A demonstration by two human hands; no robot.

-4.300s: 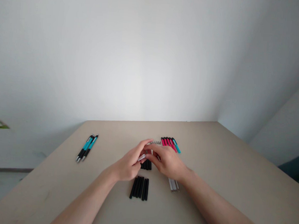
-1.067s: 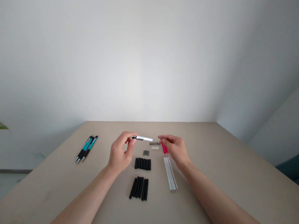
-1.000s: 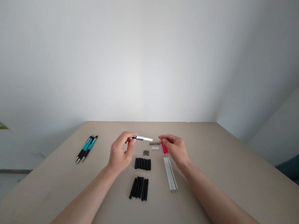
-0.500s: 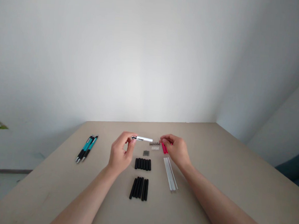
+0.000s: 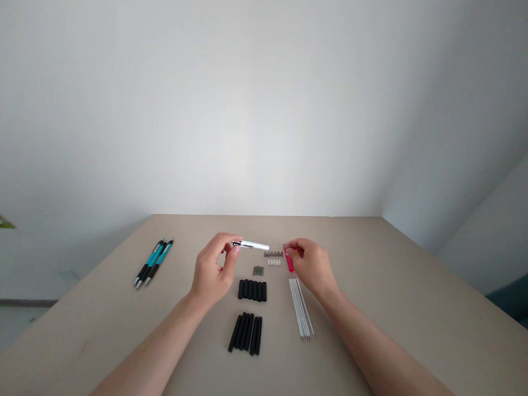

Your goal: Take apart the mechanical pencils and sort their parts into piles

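Note:
My left hand (image 5: pixel 216 267) pinches a white pen barrel (image 5: pixel 256 246) between thumb and fingers, close to its clip end. The barrel is held nearly level above the table, its plain end pointing right. My right hand (image 5: pixel 309 263) is closed with its fingertips on a pink pen barrel (image 5: pixel 289 263), which they partly cover. Just left of those fingers lie a row of small springs (image 5: pixel 273 255) and a row of small clear pieces (image 5: pixel 274 262). Below my right hand several white refills (image 5: pixel 301 309) lie side by side.
Small grey metal pieces (image 5: pixel 258 270) lie at the middle of the table (image 5: pixel 355 246). Nearer are a row of short black tubes (image 5: pixel 253 290) and a row of longer black tubes (image 5: pixel 246 334). Teal and black pens (image 5: pixel 153 262) lie at left. A wall (image 5: pixel 259 131) stands behind.
My right fingers have shifted slightly at the pink barrels, and less pink shows beside them. My left hand and the white barrel have stayed almost still.

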